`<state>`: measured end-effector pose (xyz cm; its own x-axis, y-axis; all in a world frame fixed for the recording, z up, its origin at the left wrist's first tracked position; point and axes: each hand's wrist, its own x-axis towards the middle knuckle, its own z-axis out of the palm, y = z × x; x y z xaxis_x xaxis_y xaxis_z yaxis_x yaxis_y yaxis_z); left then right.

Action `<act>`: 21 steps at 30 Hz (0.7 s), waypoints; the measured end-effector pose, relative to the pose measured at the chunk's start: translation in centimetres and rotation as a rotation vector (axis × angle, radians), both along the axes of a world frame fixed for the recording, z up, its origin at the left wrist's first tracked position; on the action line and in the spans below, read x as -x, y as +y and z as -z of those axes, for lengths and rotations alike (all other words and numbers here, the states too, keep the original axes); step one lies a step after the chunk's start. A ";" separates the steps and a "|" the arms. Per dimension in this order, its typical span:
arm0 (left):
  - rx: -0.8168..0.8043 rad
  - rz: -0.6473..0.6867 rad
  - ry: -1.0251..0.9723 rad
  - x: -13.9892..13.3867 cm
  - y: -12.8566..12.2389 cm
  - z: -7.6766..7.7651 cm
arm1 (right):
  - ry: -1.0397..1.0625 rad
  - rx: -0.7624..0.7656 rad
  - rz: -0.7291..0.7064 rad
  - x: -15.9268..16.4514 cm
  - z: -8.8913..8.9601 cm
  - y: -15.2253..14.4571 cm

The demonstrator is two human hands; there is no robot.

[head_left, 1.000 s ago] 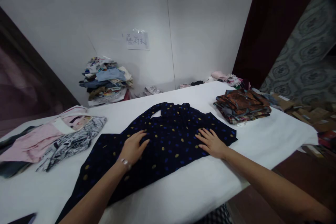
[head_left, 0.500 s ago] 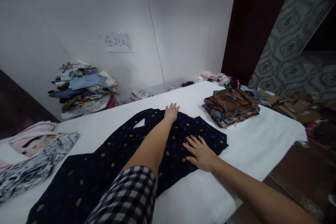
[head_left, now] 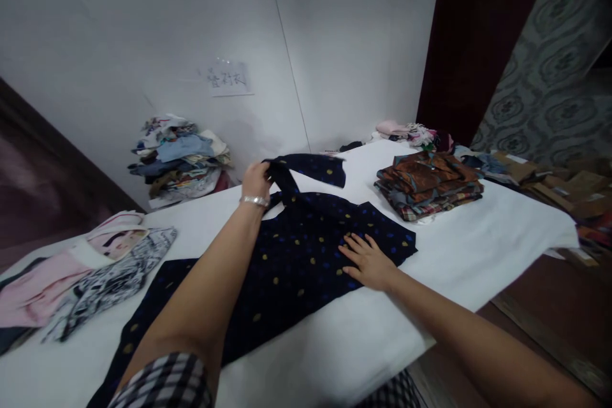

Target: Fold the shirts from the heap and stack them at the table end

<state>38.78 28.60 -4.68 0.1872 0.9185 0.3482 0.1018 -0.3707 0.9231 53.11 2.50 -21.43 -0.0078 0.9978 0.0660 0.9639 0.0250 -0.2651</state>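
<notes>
A dark navy shirt [head_left: 296, 268] with yellow and blue spots lies spread over the white-covered table [head_left: 507, 229]. At its far edge my left hand [head_left: 257, 182] is closed on a sleeve [head_left: 310, 167], lifted off the table and bent over so that its loose end points right. My right hand [head_left: 368, 261] lies flat on the shirt near its right end, fingers spread. A bracelet shows on my left wrist. The lower left part of the shirt is partly hidden behind my left forearm.
A stack of folded brown and plaid shirts [head_left: 428, 185] stands at the right. A tall clothes pile [head_left: 184, 156] rests by the wall. Pink and black-and-white garments [head_left: 119, 268] lie at the left. Cardboard boxes [head_left: 568, 185] sit beyond the table's right end.
My left hand has gone from lying flat on the shirt to gripping the sleeve, further left, and raising it. The right hand stays on the shirt. The view has shifted slightly.
</notes>
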 end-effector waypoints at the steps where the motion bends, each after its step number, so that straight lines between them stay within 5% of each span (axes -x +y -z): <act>1: 0.040 -0.009 -0.031 2.6 -1.0 0.7 | -0.009 -0.006 0.004 0.0 0.1 0.0; 6: 0.638 -0.025 -0.168 14.3 -7.6 7.8 | -0.070 -0.025 0.012 -0.1 0.1 -0.1; 8: 0.748 -0.021 -0.200 17.2 -9.9 9.8 | -0.095 -0.022 0.008 -0.1 0.1 -0.1; 11: 0.826 -0.011 -0.267 19.3 -12.0 10.9 | -0.125 -0.023 -0.014 -0.2 -0.1 -0.1; 15: 0.950 0.063 -0.296 20.0 -13.2 10.5 | -0.162 -0.011 -0.009 -0.3 -0.1 -0.2; 18: 0.858 0.014 -0.189 20.2 -14.8 10.1 | -0.163 -0.024 0.009 -0.4 0.2 -0.1; 21: 0.342 -0.096 0.161 19.8 -18.2 10.4 | -0.139 -0.058 0.008 -0.6 0.6 0.0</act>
<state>18.97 10.42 -15.05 0.1224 0.9924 -0.0082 0.2745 -0.0259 0.9612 53.73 2.48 -22.07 -0.0130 0.9924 0.1222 0.9914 0.0287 -0.1276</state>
